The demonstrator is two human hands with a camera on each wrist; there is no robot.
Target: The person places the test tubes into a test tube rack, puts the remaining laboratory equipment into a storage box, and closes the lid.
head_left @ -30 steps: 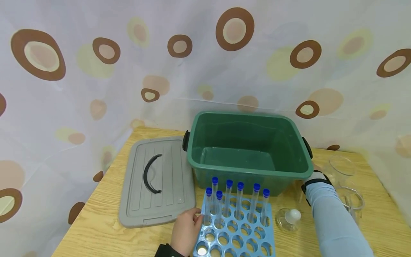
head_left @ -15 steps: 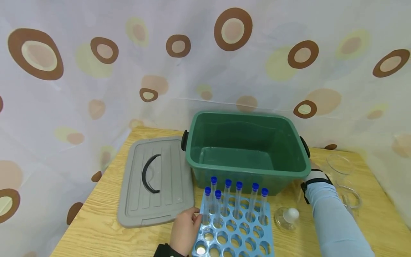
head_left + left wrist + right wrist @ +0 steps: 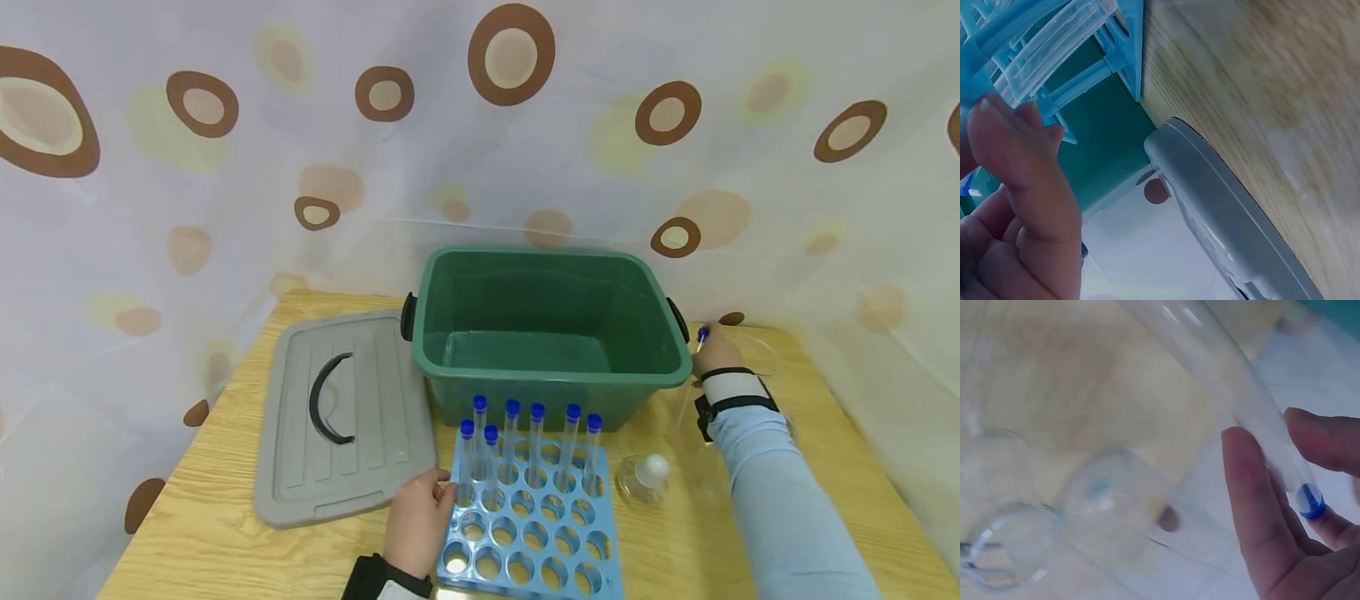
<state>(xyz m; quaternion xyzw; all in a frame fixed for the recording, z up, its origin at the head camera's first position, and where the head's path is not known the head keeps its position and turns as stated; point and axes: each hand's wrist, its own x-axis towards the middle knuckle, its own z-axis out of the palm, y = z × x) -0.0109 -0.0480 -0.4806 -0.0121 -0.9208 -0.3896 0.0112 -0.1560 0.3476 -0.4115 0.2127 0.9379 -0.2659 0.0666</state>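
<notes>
In the head view my left hand point(image 3: 416, 517) holds the left edge of a light blue test tube rack point(image 3: 611, 567). Thumb and fingers meet at the rack's blue frame in the left wrist view. Several clear test tubes point(image 3: 569, 437) with blue caps stand upright in its far rows. Beyond the right end of the green bin, my right hand point(image 3: 718, 350) pinches another test tube point(image 3: 1235, 381) close to its blue cap point(image 3: 1313, 509), between thumb and fingers. This tube is off the table, cap end up in the head view.
A green bin point(image 3: 555, 400) with black handles stands behind the rack. Its grey lid point(image 3: 285, 433) lies at the left. Right of the rack sits a small glass bottle point(image 3: 641, 483) with a white top. Clear glassware point(image 3: 1104, 506) lies blurred near my right hand.
The right hand has come up from beside the bin, and a blue-capped test tube now shows in it. The head view has shifted a little. My left hand stays at the rack.
</notes>
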